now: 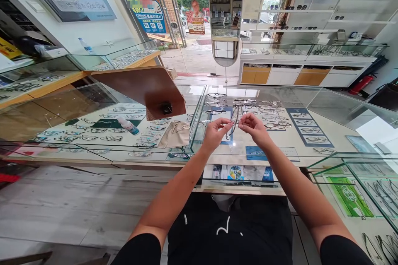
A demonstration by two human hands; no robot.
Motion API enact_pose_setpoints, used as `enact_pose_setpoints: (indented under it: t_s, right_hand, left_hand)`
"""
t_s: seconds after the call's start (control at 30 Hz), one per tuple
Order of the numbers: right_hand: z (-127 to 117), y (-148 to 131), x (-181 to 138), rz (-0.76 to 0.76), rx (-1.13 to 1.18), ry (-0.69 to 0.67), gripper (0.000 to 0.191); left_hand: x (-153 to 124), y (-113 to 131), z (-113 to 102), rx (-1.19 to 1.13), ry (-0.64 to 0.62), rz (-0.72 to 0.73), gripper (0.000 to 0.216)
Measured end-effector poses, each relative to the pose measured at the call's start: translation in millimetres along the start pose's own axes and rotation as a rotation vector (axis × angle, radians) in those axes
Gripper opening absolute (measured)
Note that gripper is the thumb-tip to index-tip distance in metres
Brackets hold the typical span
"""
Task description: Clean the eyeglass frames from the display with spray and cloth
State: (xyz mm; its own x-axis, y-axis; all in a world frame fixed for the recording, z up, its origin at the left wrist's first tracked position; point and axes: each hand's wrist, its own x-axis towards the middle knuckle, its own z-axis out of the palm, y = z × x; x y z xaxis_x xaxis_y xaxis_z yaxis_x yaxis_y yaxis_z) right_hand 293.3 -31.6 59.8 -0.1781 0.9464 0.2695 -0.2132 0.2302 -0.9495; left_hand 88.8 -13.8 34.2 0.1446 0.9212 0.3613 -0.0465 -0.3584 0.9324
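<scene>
The person holds a pair of thin dark-rimmed spectacles (234,122) up in the air between both hands, above the glass display counter (280,151) and a little back from its near edge. The left hand (215,132) is curled almost closed, thumb and forefinger pinched on one side of the frame. The right hand (254,127) is likewise nearly closed, its fingertips gripping the other side. The frame hangs roughly upright between them, touching nothing else. I cannot tell whether its arms are folded or spread.

Judging from how things lie, the work is at an early or middle stage. The spectacles are already out of the case and in hand, apart from the rows of display frames (267,112) lying under the glass towards the far edge. The folded beige cleaning cloth (174,133) rests on the counter top to the left, near its near edge, and the small white spray bottle with a blue cap (128,125) lies on its side further left. Neither hand touches them, so any wiping looks not yet begun. A tilted brown wooden panel (139,87) stands over the left part of the counter.
</scene>
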Motion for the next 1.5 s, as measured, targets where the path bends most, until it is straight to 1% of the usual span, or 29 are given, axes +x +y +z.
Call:
enact_pose_setpoints:
  t_s: [0.1, 0.3, 0.4, 0.5, 0.63, 0.77, 0.97, 1.2, 1.33, 1.5]
  right_hand:
    - [-2.8, 2.8, -3.5, 0.040, 0.003, 0.021, 0.050]
    - [-9.3, 5.0, -5.8, 0.066, 0.010, 0.095, 0.052]
    - [-9.2, 7.0, -6.5, 0.070, 0.034, 0.145, 0.051]
    - [-8.0, 9.0, -7.5, 0.086, 0.051, 0.163, 0.051]
    - [-7.0, 10.1, -9.3, 0.093, 0.034, 0.152, 0.050]
    - [-6.4, 9.6, -12.0, 0.081, -0.001, 0.136, 0.049]
    - [-3.3, 9.7, -18.0, 0.067, -0.069, 0.079, 0.047]
    - [-0.9, 12.6, -22.2, 0.052, -0.109, 0.101, 0.049]
    - [0.4, 10.3, -23.8, 0.043, -0.102, 0.077, 0.049]
    - [2.7, 7.6, -26.9, 0.043, -0.154, 0.057, 0.051]
  left_hand:
    - [4.5, -3.9, 0.4, 0.058, -0.023, 0.016, 0.035]
    - [19.4, 1.1, -0.8, 0.148, -0.089, 0.051, 0.029]
    - [15.7, -2.4, 1.5, 0.140, -0.082, 0.053, 0.027]
    - [5.7, -8.4, 5.4, 0.120, -0.077, 0.048, 0.025]
    - [-4.3, -9.6, 7.3, 0.126, -0.061, 0.051, 0.024]
    - [-7.2, -6.0, 5.1, 0.169, -0.061, 0.039, 0.026]
    - [-11.0, -3.5, 2.8, 0.200, -0.048, 0.066, 0.022]
    - [-15.2, 0.8, 3.4, 0.205, -0.054, 0.102, 0.022]
    - [-17.0, 1.4, 3.4, 0.201, -0.063, 0.116, 0.018]
    - [-19.3, 2.3, 3.2, 0.222, -0.074, 0.099, 0.023]
